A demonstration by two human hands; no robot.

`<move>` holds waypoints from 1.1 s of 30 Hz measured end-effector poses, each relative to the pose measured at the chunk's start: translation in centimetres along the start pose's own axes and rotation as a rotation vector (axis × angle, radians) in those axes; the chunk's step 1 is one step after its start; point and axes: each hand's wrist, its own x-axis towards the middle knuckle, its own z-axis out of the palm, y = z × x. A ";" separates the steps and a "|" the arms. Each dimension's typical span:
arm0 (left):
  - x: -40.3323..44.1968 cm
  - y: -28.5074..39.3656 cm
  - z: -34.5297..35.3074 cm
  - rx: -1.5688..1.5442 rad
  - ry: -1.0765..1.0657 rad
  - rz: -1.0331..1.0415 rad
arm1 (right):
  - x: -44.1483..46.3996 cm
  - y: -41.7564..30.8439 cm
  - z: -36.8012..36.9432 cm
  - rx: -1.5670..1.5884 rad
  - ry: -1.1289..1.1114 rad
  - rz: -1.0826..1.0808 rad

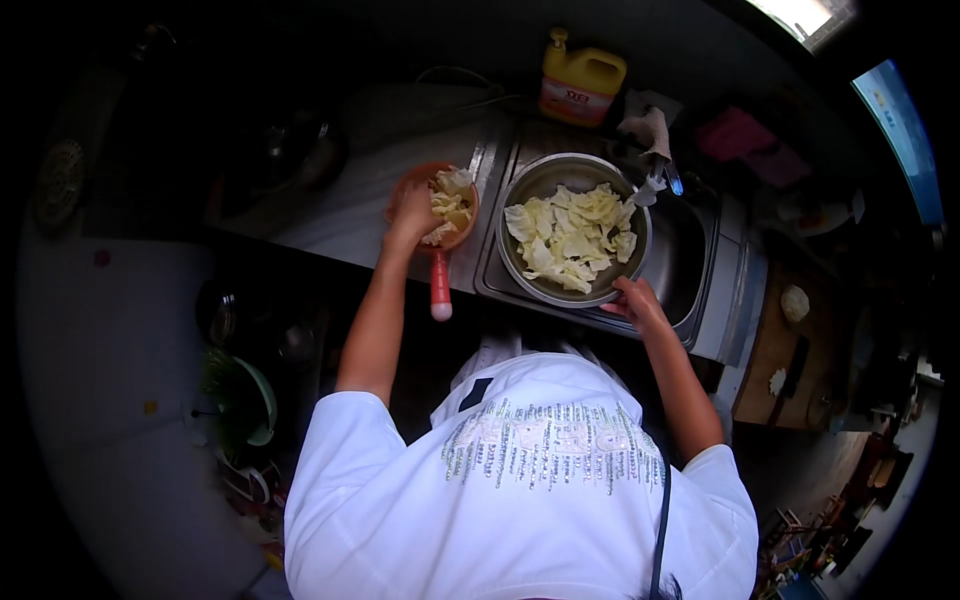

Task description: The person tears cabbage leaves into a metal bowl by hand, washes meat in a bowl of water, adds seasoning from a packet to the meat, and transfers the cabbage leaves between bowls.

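Note:
A large metal basin (510,240) with pale cabbage leaves (572,236) in it rests over the sink (690,255). My right hand (634,303) is closed on the basin's front right rim. At the left, my left hand (412,212) reaches into an orange colander (458,238) with a red handle (440,285), touching the torn cabbage leaves (452,195) inside. Its fingers are partly hidden among the leaves, so their grip does not show.
A yellow detergent jug (582,80) stands behind the basin. The faucet (672,180) is at its back right, with a pink cloth (745,140) beyond. Farther right, a cutting board (790,340) holds a knife (797,367) and cabbage pieces (795,303).

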 end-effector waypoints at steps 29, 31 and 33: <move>-3.1 16.4 5.0 0.116 -0.085 0.625 | 0.5 -0.1 0.7 0.043 -0.062 0.028; -3.0 16.6 3.9 0.009 -0.097 0.603 | 0.5 -0.4 0.5 0.052 -0.059 0.042; -3.3 16.9 2.6 -0.018 -0.043 0.618 | 0.7 -0.5 0.4 0.006 0.000 0.086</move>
